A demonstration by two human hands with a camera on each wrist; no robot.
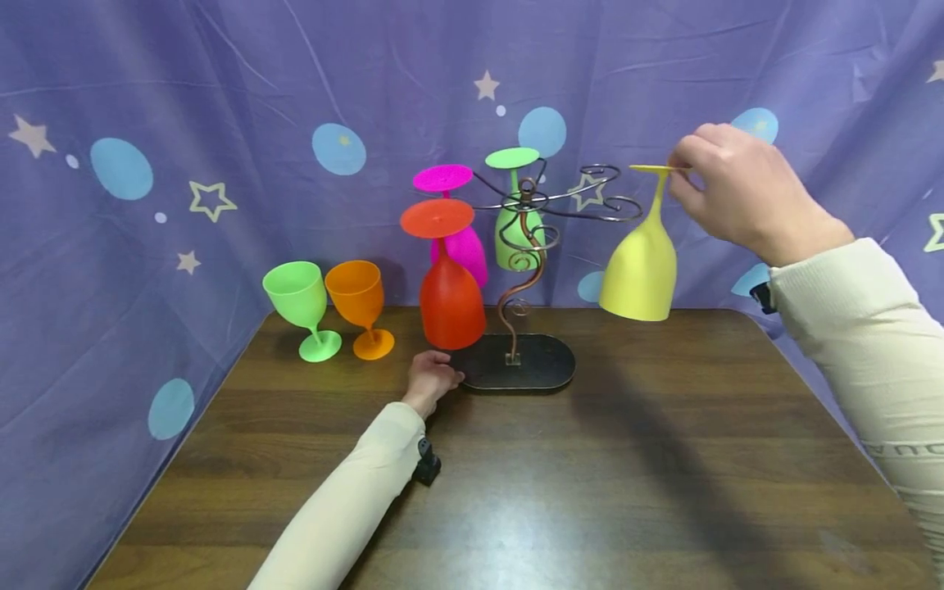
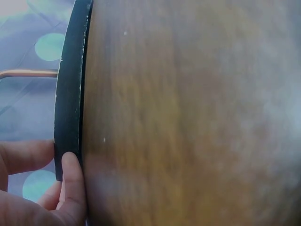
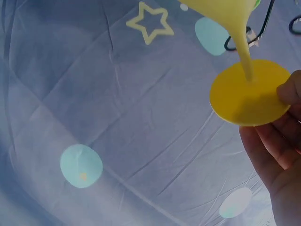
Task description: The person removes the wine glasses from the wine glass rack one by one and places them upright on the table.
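My right hand [image 1: 752, 184] pinches the foot of a yellow plastic goblet [image 1: 642, 270], which hangs upside down in the air right of a metal wine glass rack [image 1: 527, 319]. In the right wrist view, the thumb lies on one face of the round foot [image 3: 235, 96] and the fingers on the other. My left hand [image 1: 430, 381] holds the left end of the rack's black oval base [image 1: 531, 369], thumb and fingers at its edge in the left wrist view. A red goblet [image 1: 451, 303], a magenta goblet [image 1: 469, 250] and a green goblet [image 1: 509, 242] hang upside down on the rack.
Upright on the wooden table [image 1: 516, 475], left of the rack, stand another green goblet [image 1: 297, 297] and an orange goblet [image 1: 356, 295]. Curled wire arms [image 1: 601, 215] of the rack reach toward the yellow goblet. A purple patterned curtain [image 1: 221, 106] hangs behind the table.
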